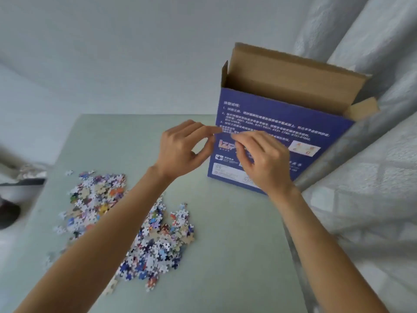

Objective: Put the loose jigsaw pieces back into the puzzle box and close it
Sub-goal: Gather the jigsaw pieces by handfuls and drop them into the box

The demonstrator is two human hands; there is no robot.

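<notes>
The blue puzzle box [273, 123] stands upright at the table's far right, its brown top flaps [293, 82] open. A heap of loose jigsaw pieces [144, 236] lies on the table at the left, partly under my left forearm. My left hand [182, 150] is raised in front of the box's left edge, thumb and fingertips pinched together. My right hand [264, 159] is held against the box's printed face, fingers curled and pinched. The two sets of fingertips are almost touching. Blur hides whether either hand holds a piece.
The pale green table [225, 256] meets a white wall at the back. Quilted grey fabric [372, 188] hangs along the right, touching the box. Dark objects [9, 213] sit past the table's left edge.
</notes>
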